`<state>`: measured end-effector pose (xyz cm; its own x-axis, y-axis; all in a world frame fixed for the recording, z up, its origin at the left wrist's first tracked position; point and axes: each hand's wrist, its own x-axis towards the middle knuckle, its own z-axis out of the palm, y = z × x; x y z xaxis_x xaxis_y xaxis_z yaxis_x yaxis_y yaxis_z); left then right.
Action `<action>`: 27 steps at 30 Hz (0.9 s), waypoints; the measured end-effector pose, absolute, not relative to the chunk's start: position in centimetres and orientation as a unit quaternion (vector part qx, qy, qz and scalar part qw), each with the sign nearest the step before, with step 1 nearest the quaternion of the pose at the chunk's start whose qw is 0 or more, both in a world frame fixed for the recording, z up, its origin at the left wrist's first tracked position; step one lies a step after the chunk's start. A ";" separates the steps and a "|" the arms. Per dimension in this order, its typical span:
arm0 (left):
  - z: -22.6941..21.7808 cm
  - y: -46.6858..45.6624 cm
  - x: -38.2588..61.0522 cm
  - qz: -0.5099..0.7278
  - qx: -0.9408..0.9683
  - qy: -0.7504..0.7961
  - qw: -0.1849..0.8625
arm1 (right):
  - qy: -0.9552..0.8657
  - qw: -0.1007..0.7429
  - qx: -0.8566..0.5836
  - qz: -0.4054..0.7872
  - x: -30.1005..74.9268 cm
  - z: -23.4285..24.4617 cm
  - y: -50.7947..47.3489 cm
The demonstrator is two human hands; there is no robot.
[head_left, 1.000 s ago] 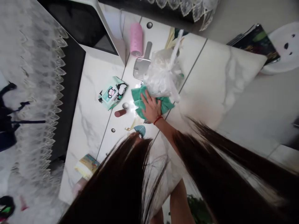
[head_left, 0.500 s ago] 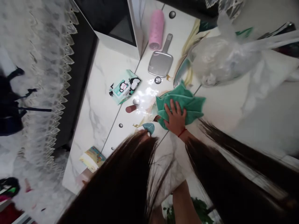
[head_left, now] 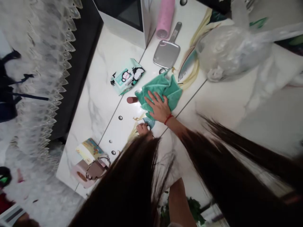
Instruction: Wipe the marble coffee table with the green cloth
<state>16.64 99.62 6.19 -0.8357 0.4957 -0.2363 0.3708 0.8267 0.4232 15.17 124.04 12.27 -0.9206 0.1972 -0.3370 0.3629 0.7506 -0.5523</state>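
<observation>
Leftward has slid the green cloth (head_left: 163, 90) beneath the right hand (head_left: 159, 107), grip spread flat.

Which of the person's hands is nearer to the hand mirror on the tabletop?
Right. The right hand lies flat on the green cloth, just below the hand mirror. The left hand is further down, partly hidden by hair, beyond the cloth from the mirror.

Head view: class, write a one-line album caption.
Right hand pressing a green cloth flat on a white marble tabletop, beside a hand mirror.
</observation>
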 end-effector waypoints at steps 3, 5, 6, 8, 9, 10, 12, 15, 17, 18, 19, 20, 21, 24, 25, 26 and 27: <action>5.0 99.4 16.5 0.201 0.229 0.936 0.178 | 0.926 0.159 0.120 -0.322 23.8 11.9 120.4; 4.6 99.5 16.2 0.213 0.226 0.931 0.193 | 0.919 0.188 0.143 -0.314 31.3 12.0 117.8; 4.5 99.7 16.0 0.221 0.225 0.927 0.201 | 0.914 0.201 0.167 -0.309 35.3 12.3 116.6; 4.6 100.3 15.7 0.235 0.221 0.923 0.210 | 0.905 0.214 0.217 -0.297 42.3 12.8 114.7; 4.6 100.7 15.5 0.241 0.218 0.922 0.212 | 0.902 0.215 0.236 -0.290 44.8 13.0 114.0; 4.7 101.1 15.3 0.246 0.217 0.921 0.211 | 0.902 0.211 0.248 -0.283 46.5 13.1 113.7; 4.8 101.6 15.1 0.264 0.221 0.918 0.196 | 0.906 0.198 0.264 -0.267 46.3 12.7 113.7; 5.2 100.3 15.2 0.349 0.262 0.886 0.157 | 0.919 0.166 0.267 -0.237 38.2 11.4 115.4; 5.9 97.2 15.8 0.399 0.286 0.860 0.137 | 0.932 0.141 0.252 -0.219 30.0 10.6 116.7; 6.4 95.2 16.1 0.408 0.288 0.856 0.132 | 0.937 0.126 0.247 -0.214 26.1 10.4 117.2; 6.9 92.8 16.6 0.406 0.282 0.860 0.129 | 0.937 0.111 0.257 -0.211 22.8 10.3 117.3; 7.6 90.3 17.1 0.399 0.268 0.868 0.127 | 0.936 0.098 0.262 -0.212 20.3 10.2 117.2; 8.3 87.8 17.5 0.392 0.247 0.877 0.127 | 0.935 0.090 0.267 -0.215 18.9 10.2 116.8; 10.1 81.7 18.3 0.364 0.149 0.910 0.129 | 0.934 0.117 0.238 -0.240 21.1 10.6 114.1; 10.4 80.4 18.3 0.356 0.117 0.918 0.130 | 0.928 0.138 0.225 -0.262 23.7 10.9 112.8; 10.6 79.4 18.1 0.345 0.089 0.925 0.130 | 0.917 0.158 0.222 -0.291 26.7 11.3 111.4; 10.7 78.7 17.8 0.333 0.066 0.932 0.129 | 0.903 0.172 0.230 -0.319 30.0 11.9 110.0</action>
